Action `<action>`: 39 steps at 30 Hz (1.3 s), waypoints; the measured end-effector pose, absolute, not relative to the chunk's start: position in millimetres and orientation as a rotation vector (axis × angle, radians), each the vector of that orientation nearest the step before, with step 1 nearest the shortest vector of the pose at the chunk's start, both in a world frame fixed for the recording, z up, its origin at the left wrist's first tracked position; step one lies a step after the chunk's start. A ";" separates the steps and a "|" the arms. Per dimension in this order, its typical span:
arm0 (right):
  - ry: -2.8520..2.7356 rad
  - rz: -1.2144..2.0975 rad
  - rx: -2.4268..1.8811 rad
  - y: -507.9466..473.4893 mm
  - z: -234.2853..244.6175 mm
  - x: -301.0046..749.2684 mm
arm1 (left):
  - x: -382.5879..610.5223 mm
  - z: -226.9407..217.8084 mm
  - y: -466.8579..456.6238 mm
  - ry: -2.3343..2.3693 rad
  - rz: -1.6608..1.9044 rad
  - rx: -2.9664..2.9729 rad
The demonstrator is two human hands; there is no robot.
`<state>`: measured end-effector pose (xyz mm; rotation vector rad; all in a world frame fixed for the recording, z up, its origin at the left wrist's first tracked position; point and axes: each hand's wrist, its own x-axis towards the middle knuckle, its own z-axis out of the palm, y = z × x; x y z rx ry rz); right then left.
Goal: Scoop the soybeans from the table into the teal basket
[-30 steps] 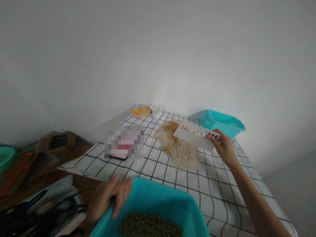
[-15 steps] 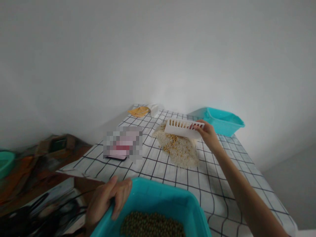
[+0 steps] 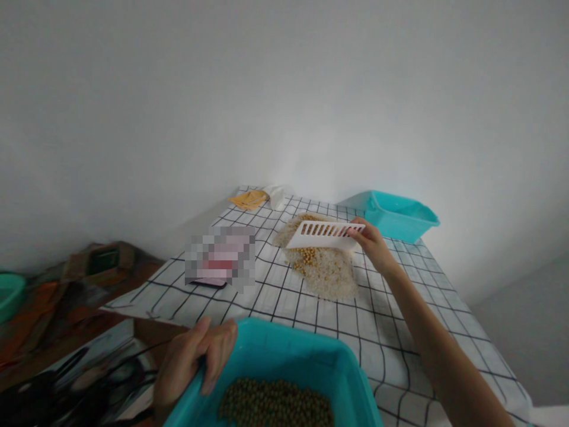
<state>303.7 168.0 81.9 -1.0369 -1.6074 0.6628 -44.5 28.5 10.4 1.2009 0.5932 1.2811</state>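
Note:
My right hand (image 3: 370,242) grips the right end of a white slotted plastic scraper (image 3: 323,235). The scraper stands tilted across a flat heap of pale grains (image 3: 331,279), rice by the look of it, with yellow kernels or beans (image 3: 306,256) mixed in. Close to me, my left hand (image 3: 198,356) is wrapped over the left rim of a turquoise basin (image 3: 293,333). Small brownish-green round beans (image 3: 275,403) cover the bottom of that basin.
A second turquoise basin (image 3: 402,218) stands at the back right by the wall. On the checked tablecloth (image 3: 267,296) lie a blurred-out phone (image 3: 220,261), a yellow cloth (image 3: 249,200) and a white crumpled item (image 3: 276,197). Cables (image 3: 120,370) and boxes are at lower left.
My right hand has tipped and shifted the scraper slightly toward me and left, uncovering grains behind it. My left hand stays on the basin rim.

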 end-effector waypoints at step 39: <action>-1.767 1.077 -0.605 221.5 74.8 223.5 | -52.4 11.1 39.6 0.356 1.216 1.442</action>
